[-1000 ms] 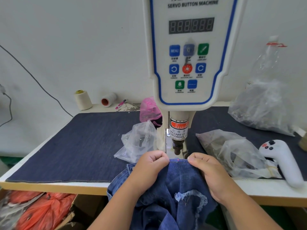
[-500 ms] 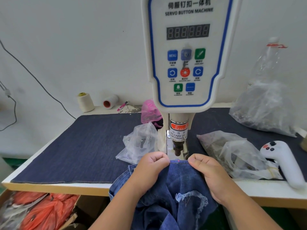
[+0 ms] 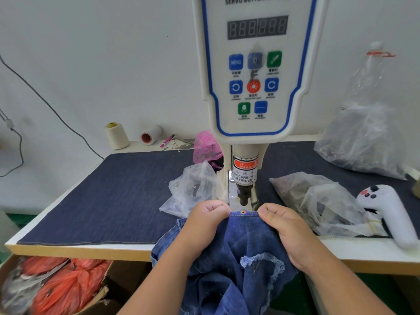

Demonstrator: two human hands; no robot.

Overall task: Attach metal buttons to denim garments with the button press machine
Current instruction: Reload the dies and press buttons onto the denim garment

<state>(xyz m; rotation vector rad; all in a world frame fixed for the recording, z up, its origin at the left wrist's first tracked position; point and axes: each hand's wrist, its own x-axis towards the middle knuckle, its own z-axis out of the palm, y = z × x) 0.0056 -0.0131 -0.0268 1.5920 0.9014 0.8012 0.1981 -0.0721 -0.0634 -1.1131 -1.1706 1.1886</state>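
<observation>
Denim garment [image 3: 241, 253]: soft, floppy, fairly heavy, draping off the desk [image 3: 75, 248] edge; best pinched at the stiff stitched hem either side of the button spot. Left hand [image 3: 205, 223] and right hand [image 3: 286, 226] both closed in a tight grip on that hem, stretched flat just under the press head [image 3: 243, 194]. Small metal button [image 3: 243, 211] showing at the hem. Readable on the machine [image 3: 256, 71]: "SERVO BUTTON", "MENU", "WARNING", "CARE OF", "FINGER".
</observation>
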